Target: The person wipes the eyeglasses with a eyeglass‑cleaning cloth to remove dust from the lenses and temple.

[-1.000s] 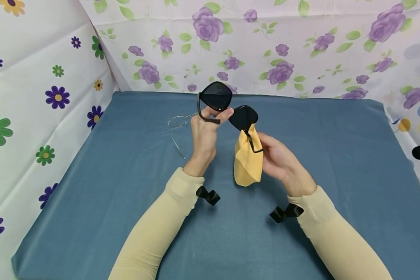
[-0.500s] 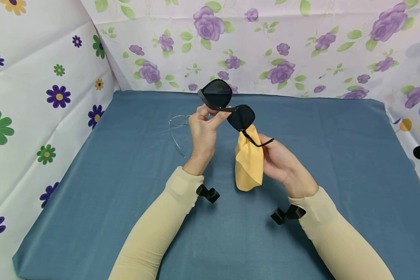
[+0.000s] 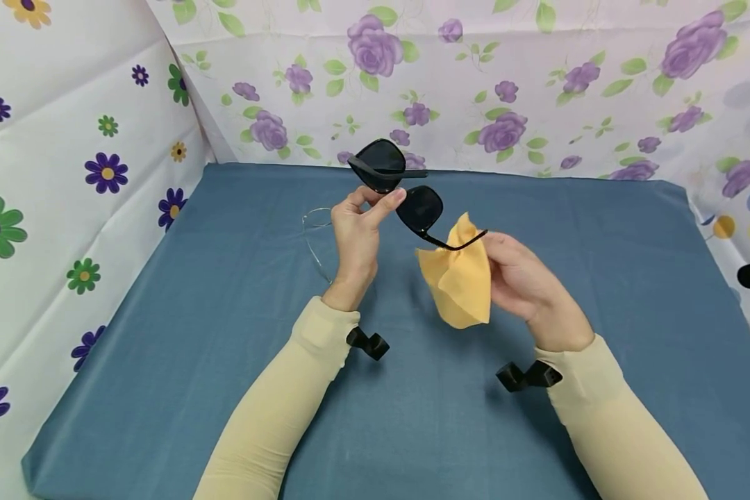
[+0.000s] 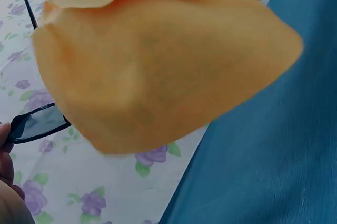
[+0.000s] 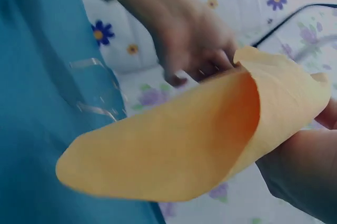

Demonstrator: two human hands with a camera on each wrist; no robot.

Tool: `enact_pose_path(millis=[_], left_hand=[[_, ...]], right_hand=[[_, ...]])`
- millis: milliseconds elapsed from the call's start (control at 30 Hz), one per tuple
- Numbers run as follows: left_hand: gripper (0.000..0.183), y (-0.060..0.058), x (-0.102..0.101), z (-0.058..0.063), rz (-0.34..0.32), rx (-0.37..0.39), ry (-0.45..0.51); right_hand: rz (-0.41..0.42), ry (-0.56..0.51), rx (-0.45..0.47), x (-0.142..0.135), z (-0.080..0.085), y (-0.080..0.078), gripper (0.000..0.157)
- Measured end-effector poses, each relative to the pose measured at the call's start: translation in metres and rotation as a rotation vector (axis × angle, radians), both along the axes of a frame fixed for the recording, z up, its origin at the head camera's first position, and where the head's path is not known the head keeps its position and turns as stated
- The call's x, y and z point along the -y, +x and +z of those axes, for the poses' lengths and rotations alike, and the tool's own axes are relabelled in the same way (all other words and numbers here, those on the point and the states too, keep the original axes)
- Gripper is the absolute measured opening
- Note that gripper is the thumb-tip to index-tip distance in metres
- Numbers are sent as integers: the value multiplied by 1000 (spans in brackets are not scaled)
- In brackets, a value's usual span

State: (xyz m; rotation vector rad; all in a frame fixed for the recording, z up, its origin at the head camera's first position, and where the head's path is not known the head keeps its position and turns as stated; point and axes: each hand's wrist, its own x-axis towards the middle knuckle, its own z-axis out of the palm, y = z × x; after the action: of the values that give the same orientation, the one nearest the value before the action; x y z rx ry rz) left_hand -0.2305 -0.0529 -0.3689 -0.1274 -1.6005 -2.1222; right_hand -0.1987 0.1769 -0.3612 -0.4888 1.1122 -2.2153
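My left hand [image 3: 357,232] holds up a pair of black sunglasses [image 3: 421,208], thumb and fingers pinching the frame near the middle. The temples are unfolded and point to the right. My right hand [image 3: 531,288] grips a yellow cloth [image 3: 461,288] by its upper part, and the rest hangs down in a loose fold. One temple passes across the top of the cloth in the head view; whether they touch, I cannot tell. In the left wrist view the cloth [image 4: 163,66] covers much of the scene, with one dark lens [image 4: 39,124] beside it.
Thin wire-framed glasses [image 3: 317,260] lie on the blue tablecloth [image 3: 425,423], just left of the left hand and partly hidden by it. Flower-printed sheets [image 3: 325,62] hang behind and at the left side. Each wrist wears a small black camera mount [image 3: 367,344].
The right hand and the cloth have shifted right, away from the lens, and the cloth has spread wider. The sunglasses have turned, their temples swinging up and right, and moved slightly left.
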Motion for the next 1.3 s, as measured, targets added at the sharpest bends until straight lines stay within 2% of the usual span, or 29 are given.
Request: enact_pose_path(millis=[100, 167, 233, 300, 400, 500, 600, 700, 800, 867, 933, 1000, 1133, 1300], left_hand=[[31, 0, -1, 1, -33, 48, 21], [29, 2, -1, 1, -66, 89, 8], [25, 4, -2, 2, -118, 150, -16], [22, 6, -3, 2, -182, 220, -41], [18, 9, -6, 2, -262, 311, -58], [15, 11, -10, 2, -291, 357, -78], [13, 14, -15, 2, -304, 368, -108], [13, 16, -19, 2, -317, 354, -126], [13, 18, -23, 2, -323, 322, -134], [14, 19, -24, 2, -328, 297, -135], [16, 20, -24, 2, -331, 278, -141], [18, 20, -24, 3, -324, 266, -149], [20, 19, -21, 5, -304, 263, -158], [17, 17, -18, 7, -278, 276, -141]], right_hand=[[-150, 25, -35, -10, 9, -2, 38], [-291, 37, -59, -15, 16, -1, 33], [-447, 64, -126, -17, 24, 1, 26], [-602, 144, -247, -15, 30, 4, 22], [-757, 384, -514, -7, 33, 8, 22], [-789, 581, -787, 2, 29, 11, 18], [-744, 661, -999, 7, 20, 9, 16], [-732, 754, -1224, 7, 11, 4, 21], [-762, 869, -1453, 6, 4, -1, 27], [-780, 942, -1565, 5, 1, -3, 30], [-807, 987, -1627, 5, -1, -3, 31], [-833, 1003, -1647, 6, -2, -3, 32], [-897, 967, -1607, 6, -2, -2, 34], [-936, 925, -1550, 3, 0, -3, 32]])
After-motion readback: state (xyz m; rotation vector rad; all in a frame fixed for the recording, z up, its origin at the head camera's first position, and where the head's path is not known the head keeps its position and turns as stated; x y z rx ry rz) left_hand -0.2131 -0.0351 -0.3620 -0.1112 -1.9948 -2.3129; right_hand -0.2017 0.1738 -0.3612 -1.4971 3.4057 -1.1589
